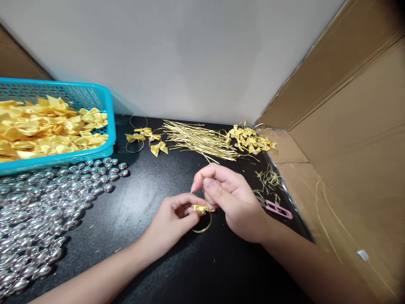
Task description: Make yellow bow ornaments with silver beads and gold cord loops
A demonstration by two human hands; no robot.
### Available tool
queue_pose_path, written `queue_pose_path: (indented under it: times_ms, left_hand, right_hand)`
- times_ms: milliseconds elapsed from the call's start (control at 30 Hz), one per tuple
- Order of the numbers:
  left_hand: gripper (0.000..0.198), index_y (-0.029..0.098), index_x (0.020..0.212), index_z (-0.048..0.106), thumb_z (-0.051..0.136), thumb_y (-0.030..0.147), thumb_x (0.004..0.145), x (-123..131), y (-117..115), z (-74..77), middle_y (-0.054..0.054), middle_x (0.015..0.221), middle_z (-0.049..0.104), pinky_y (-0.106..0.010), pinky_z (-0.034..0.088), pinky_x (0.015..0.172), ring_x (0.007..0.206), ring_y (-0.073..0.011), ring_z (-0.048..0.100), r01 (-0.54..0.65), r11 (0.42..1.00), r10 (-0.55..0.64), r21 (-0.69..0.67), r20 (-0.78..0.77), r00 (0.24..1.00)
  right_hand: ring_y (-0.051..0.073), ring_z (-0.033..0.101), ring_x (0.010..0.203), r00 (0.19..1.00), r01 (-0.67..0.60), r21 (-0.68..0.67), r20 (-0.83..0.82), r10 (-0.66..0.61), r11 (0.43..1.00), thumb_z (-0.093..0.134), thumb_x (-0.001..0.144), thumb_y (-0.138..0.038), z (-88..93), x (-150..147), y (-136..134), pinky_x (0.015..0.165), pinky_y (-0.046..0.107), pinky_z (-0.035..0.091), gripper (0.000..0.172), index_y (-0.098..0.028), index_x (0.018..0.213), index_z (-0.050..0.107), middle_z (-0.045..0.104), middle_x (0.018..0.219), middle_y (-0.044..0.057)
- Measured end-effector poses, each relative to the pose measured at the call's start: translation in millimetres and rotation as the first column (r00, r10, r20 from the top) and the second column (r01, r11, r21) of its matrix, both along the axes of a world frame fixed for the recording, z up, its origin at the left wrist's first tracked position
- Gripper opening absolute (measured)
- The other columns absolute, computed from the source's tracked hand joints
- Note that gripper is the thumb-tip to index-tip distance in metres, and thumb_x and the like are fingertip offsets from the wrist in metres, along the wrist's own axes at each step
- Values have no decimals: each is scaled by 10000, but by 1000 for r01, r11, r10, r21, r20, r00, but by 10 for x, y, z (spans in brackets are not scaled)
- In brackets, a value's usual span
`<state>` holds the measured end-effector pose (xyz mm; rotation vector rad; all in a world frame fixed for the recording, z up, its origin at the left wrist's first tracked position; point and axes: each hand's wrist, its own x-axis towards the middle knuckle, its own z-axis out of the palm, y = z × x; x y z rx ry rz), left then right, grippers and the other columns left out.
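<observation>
Between thumb and fingers, my left hand (179,213) pinches a small yellow ribbon bow (200,208) low over the black table. A gold cord loop (202,231) hangs from the bow toward me. My right hand (229,198) is curled just to the right of the bow, its thumb and fingers drawn together beside it. Whatever lies inside those right fingers is hidden.
A blue basket (109,126) of yellow bows stands back left, with silver beads (41,211) spread before it. Gold cords (199,139) lie behind my hands. Finished-looking bows (249,139), cord scraps (268,179) and pink thread snips (278,210) lie right, near cardboard (348,126).
</observation>
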<state>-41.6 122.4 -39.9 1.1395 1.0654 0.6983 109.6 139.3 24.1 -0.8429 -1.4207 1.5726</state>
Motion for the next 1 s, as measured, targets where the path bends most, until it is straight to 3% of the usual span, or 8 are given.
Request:
queue_pose_path:
  times_ms: [233, 467, 1000]
  left_hand:
    - [193, 152, 774, 690, 641, 329, 716, 8, 8, 32, -24, 694, 698, -300, 495, 657, 641, -171, 612, -3, 1000, 3, 15, -8, 1000]
    - [92, 170, 746, 709, 633, 213, 717, 13, -23, -27, -4, 694, 699, -254, 470, 614, 613, -137, 583, -31, 996, 31, 78, 11, 999]
    - [141, 156, 599, 591, 655, 268, 657, 77, -3, 22, 20, 566, 581, -239, 433, 533, 549, -123, 520, -156, 987, 158, 43, -58, 986]
  right_hand:
    - [82, 393, 544, 999, -36, -24, -2, 36, 999, 471, 931, -253, -4, -15, -12, 559, 218, 380, 138, -200, 862, 578, 390, 616, -57]
    - [71, 433, 581, 997, -74, -16, -18, 74, 997, 478, 924, -200, -2, -32, -27, 599, 208, 391, 116, -189, 863, 575, 470, 679, -45]
    - [69, 475, 630, 975, 29, 176, 211, -67, 984, 417, 936, -130, 78, -37, -169, 627, 204, 380, 202, -200, 824, 570, 564, 727, -48]
